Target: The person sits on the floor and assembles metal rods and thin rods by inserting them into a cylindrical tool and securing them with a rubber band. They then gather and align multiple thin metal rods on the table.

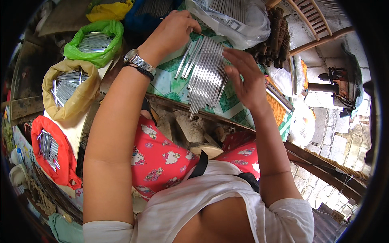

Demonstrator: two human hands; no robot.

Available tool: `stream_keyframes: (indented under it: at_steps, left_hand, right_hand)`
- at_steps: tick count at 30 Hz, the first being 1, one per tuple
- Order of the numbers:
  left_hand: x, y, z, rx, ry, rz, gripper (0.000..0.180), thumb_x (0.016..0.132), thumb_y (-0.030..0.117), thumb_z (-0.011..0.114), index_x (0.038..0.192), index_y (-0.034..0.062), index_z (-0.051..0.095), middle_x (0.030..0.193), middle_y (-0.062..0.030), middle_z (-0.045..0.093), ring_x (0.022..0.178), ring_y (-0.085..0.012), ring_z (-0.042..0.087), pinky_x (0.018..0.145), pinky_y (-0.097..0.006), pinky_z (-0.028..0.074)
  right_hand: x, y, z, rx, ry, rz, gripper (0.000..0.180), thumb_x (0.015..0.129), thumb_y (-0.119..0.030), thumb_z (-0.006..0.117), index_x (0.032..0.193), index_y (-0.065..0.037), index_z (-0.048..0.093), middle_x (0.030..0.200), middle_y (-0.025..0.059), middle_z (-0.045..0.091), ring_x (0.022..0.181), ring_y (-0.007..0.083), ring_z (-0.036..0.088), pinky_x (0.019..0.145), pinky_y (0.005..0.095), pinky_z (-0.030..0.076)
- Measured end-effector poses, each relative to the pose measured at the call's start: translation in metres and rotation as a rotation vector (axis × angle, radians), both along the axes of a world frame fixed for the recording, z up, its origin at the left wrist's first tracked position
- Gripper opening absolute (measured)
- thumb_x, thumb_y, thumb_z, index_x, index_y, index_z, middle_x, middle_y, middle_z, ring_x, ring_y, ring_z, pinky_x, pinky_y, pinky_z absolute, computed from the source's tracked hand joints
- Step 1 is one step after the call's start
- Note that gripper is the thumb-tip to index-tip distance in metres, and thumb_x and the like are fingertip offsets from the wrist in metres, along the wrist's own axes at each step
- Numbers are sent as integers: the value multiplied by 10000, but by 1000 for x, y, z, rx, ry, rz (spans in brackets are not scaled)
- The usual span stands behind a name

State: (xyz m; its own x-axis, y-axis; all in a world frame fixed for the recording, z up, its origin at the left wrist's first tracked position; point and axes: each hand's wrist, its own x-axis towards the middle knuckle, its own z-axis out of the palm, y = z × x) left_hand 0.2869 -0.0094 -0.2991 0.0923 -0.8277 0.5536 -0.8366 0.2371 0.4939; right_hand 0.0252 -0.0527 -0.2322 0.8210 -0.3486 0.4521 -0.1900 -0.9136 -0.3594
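Observation:
A row of slim silvery metal tubes (204, 75) lies side by side on a green-and-white patterned tabletop (168, 81), their near ends uneven. By the far left end of the row is my left hand (178, 30), its fingers bent and closed. What its fingertips hold, if anything, is hidden. My right hand (246, 77) is at the right side of the tubes, fingers stretched and thumb apart, holding nothing. Its fingertips are close to the rightmost tubes; whether they touch cannot be told.
Beyond the row sits a clear plastic bag (231, 22) of tubes, beside dark bundled sticks (277, 40). On the left stand green (111, 30), tan (91, 95) and red (67, 162) bags holding metal pieces. Orange bristles (275, 107) and a metal tube with holes (281, 99) lie right.

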Motion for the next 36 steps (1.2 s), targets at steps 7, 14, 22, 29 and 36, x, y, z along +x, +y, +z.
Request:
stream_keyframes:
  at_steps: [7,14,22,29,36]
  left_hand:
    - [-1,1,-1,23,20,5,179,902,23,640,1009,104,759,983,-81,645,992,-307,612,876,-396,496]
    - [3,1,-2,21,-17,-13,188,904,35,648,1033,119,756,999,-74,632,1001,-305,609,877,-398,494]
    - [2,2,2,60,-1,-20,173,903,40,650,1013,119,758,991,-70,633,1007,-300,606,884,-389,496]
    - [-7,8,18,42,101,-14,180,851,-24,612,910,46,768,941,-164,667,927,-378,617,826,-449,501]
    - [-9,10,21,119,112,21,181,863,-21,608,921,42,767,974,-161,664,959,-366,607,843,-441,496]
  right_hand:
    - [-38,41,-9,-108,177,122,434,884,-302,735,1200,-10,684,1259,151,665,1198,356,606,1013,466,468]
    - [-24,7,-19,-187,115,81,408,873,-279,746,1183,-19,690,1253,128,674,1196,334,611,984,440,473]
    - [-27,7,-17,-158,104,98,398,875,-294,744,1171,-33,696,1231,117,679,1160,326,618,966,439,475]
    - [-18,-4,-18,-219,109,59,390,881,-316,736,1168,-53,705,1247,104,676,1172,316,610,971,443,472]
    - [-14,-8,-18,-211,169,88,387,938,-316,674,1215,-46,702,1298,128,662,1223,373,581,1032,475,449]
